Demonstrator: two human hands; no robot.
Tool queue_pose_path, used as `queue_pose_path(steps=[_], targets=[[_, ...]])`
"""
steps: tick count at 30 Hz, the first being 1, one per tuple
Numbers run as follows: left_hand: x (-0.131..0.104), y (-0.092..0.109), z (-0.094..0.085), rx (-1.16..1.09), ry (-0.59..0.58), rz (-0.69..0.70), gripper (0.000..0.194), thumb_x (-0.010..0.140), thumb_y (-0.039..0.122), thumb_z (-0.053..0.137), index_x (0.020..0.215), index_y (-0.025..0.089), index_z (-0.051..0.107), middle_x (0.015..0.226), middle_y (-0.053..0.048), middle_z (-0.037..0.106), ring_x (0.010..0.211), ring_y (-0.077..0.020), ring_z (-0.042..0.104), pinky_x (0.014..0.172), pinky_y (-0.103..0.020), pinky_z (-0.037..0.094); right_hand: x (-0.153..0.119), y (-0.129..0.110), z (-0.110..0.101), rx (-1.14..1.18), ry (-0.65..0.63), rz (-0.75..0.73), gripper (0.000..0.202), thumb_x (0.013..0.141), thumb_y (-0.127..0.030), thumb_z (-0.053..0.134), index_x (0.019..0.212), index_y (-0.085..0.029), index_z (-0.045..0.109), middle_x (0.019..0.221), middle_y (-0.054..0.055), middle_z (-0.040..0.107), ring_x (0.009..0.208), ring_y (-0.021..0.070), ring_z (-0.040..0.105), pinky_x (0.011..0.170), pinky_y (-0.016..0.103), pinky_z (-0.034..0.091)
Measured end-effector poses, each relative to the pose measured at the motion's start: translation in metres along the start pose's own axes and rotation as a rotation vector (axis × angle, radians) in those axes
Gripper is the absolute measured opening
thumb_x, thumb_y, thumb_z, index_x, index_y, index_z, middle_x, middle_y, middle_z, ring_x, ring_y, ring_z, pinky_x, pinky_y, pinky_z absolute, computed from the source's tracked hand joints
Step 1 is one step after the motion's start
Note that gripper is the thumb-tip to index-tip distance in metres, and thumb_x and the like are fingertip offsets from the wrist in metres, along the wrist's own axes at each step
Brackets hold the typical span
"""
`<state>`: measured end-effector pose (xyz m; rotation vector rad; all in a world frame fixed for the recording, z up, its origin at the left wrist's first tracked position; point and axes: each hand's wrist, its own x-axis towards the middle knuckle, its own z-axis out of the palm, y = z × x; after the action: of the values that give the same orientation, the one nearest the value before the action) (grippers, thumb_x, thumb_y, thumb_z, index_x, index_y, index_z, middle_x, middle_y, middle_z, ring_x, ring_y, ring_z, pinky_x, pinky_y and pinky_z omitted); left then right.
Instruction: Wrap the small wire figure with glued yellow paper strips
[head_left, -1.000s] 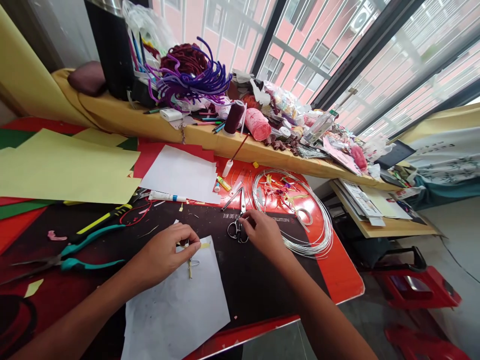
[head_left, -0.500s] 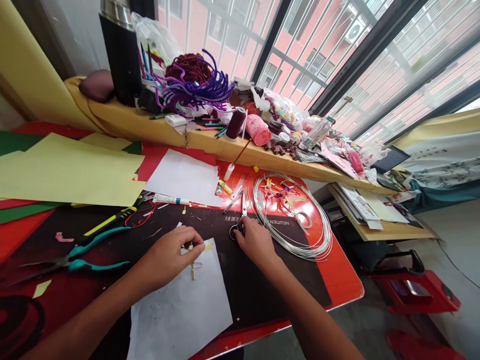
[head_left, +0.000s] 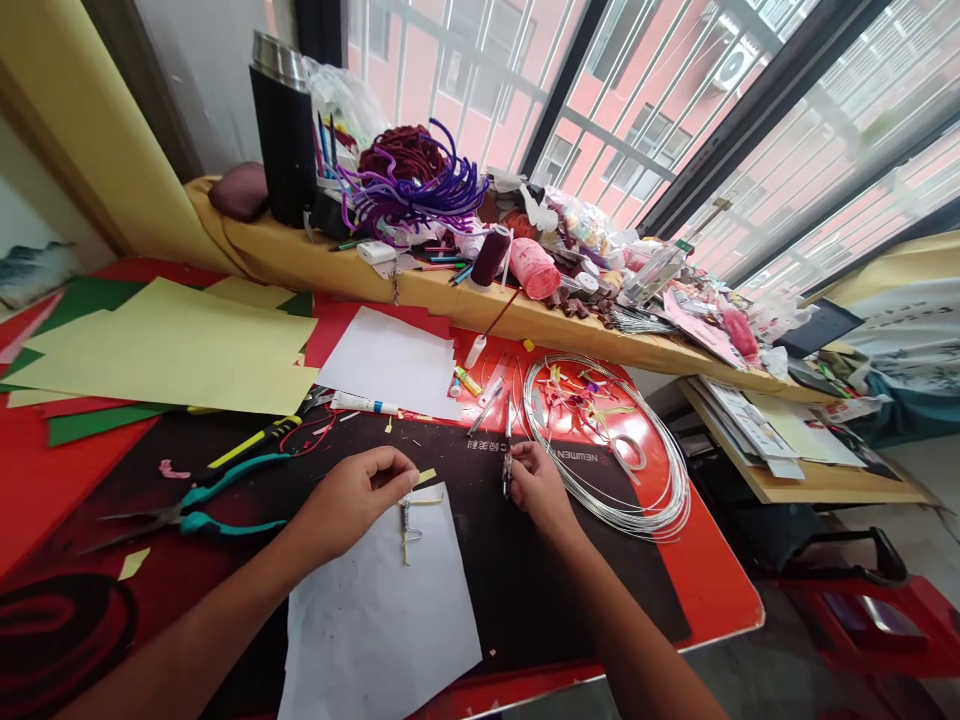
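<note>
My left hand (head_left: 375,497) is closed in a pinch on a small yellow paper strip (head_left: 427,476), whose end sticks out to the right of the fingertips. Just below the fingers, a small bent wire piece (head_left: 407,525) with yellow-wrapped parts shows over a white paper sheet (head_left: 382,630); whether the fingers also touch the wire is unclear. My right hand (head_left: 536,482) grips a pair of scissors (head_left: 508,440) by the handles, blades pointing away from me over the dark mat (head_left: 555,590).
A coil of silver wire (head_left: 667,500) lies right of my right hand, with paper scraps inside it. Teal-handled pliers (head_left: 191,508) rest at left. Coloured paper sheets (head_left: 172,345) and a glue tube (head_left: 365,403) lie farther back. A cluttered ledge (head_left: 450,290) runs behind.
My right hand has picked up the scissors from the mat and turned them more upright. The yellow strip now stands higher at my left fingertips. The camera view has shifted slightly left.
</note>
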<state>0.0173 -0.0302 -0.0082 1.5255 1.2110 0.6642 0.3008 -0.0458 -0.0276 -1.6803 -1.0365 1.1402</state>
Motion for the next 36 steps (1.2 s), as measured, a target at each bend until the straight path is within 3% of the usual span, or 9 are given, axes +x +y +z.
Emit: queue_pose_path(steps=[3,7,13,18,20,23,28,32,36], targets=[[0.001,0.001,-0.001,-0.026,0.035,-0.035,0.042,0.086,0.063,0.061,0.081,0.022,0.068,0.078,0.0,0.065,0.073,-0.0198,0.055,0.068,-0.031,0.043,-0.003,0.0,0.0,0.091,0.009,0.017,0.045,0.077,-0.053,0.073,0.102,-0.024,0.05,0.057,-0.014,0.043,0.038,0.0059,0.03,0.04,0.019,0.021],[0.002,0.001,-0.003,-0.059,0.062,-0.028,0.041,0.086,0.062,0.063,0.081,0.022,0.068,0.078,0.0,0.064,0.075,-0.0196,0.055,0.07,-0.031,0.044,-0.006,-0.003,-0.001,0.233,0.008,0.056,0.058,0.07,-0.053,0.088,0.104,-0.022,0.053,0.058,-0.013,0.049,0.04,0.004,0.032,0.04,0.016,0.02],[0.005,-0.004,-0.002,-0.097,0.085,-0.014,0.039,0.087,0.06,0.064,0.082,0.021,0.069,0.078,0.0,0.064,0.076,-0.0193,0.056,0.07,-0.03,0.046,-0.013,0.0,0.002,0.223,-0.022,-0.015,0.056,0.076,-0.054,0.086,0.109,-0.022,0.054,0.067,-0.006,0.065,0.042,0.0072,0.044,0.04,0.018,0.032],[0.006,-0.003,-0.006,-0.068,0.149,0.001,0.037,0.087,0.058,0.065,0.082,0.022,0.069,0.079,0.0,0.068,0.074,-0.0187,0.058,0.07,-0.03,0.048,-0.034,-0.006,0.003,0.217,-0.092,-0.118,0.051,0.084,-0.051,0.085,0.115,-0.023,0.056,0.079,0.0,0.071,0.058,0.0159,0.066,0.049,0.023,0.046],[0.006,-0.004,-0.009,-0.044,0.191,0.014,0.035,0.087,0.056,0.064,0.082,0.022,0.069,0.08,-0.001,0.069,0.075,-0.0191,0.059,0.07,-0.031,0.049,-0.043,-0.009,0.005,0.225,-0.14,-0.112,0.049,0.086,-0.049,0.085,0.117,-0.024,0.056,0.088,0.003,0.073,0.063,0.0172,0.069,0.048,0.022,0.043],[0.009,-0.006,-0.013,-0.021,0.264,0.033,0.033,0.087,0.054,0.063,0.082,0.022,0.069,0.082,-0.002,0.071,0.076,-0.0198,0.061,0.07,-0.031,0.05,-0.053,-0.008,0.013,0.273,-0.238,-0.068,0.046,0.087,-0.048,0.085,0.116,-0.024,0.057,0.088,0.002,0.071,0.052,0.0116,0.059,0.044,0.021,0.033],[0.015,-0.014,-0.017,-0.004,0.363,0.026,0.029,0.086,0.05,0.064,0.079,0.022,0.069,0.079,-0.001,0.073,0.074,-0.0195,0.063,0.071,-0.032,0.051,-0.055,0.0,0.034,0.394,-0.395,-0.058,0.05,0.085,-0.051,0.087,0.116,-0.024,0.06,0.081,-0.002,0.063,0.046,0.0063,0.042,0.043,0.022,0.033],[0.02,-0.019,-0.019,-0.014,0.398,-0.002,0.029,0.085,0.049,0.063,0.077,0.022,0.068,0.076,-0.001,0.071,0.071,-0.0189,0.062,0.068,-0.031,0.049,-0.052,0.001,0.042,0.374,-0.538,-0.044,0.058,0.081,-0.052,0.09,0.124,-0.026,0.061,0.082,-0.002,0.063,0.047,0.0059,0.044,0.044,0.021,0.036],[0.024,-0.023,-0.017,-0.034,0.41,-0.007,0.03,0.086,0.049,0.062,0.078,0.021,0.067,0.075,-0.001,0.069,0.071,-0.0184,0.06,0.067,-0.03,0.047,-0.051,0.0,0.043,0.356,-0.6,-0.033,0.068,0.08,-0.057,0.09,0.133,-0.026,0.061,0.079,-0.004,0.06,0.046,0.0055,0.043,0.044,0.021,0.037]])
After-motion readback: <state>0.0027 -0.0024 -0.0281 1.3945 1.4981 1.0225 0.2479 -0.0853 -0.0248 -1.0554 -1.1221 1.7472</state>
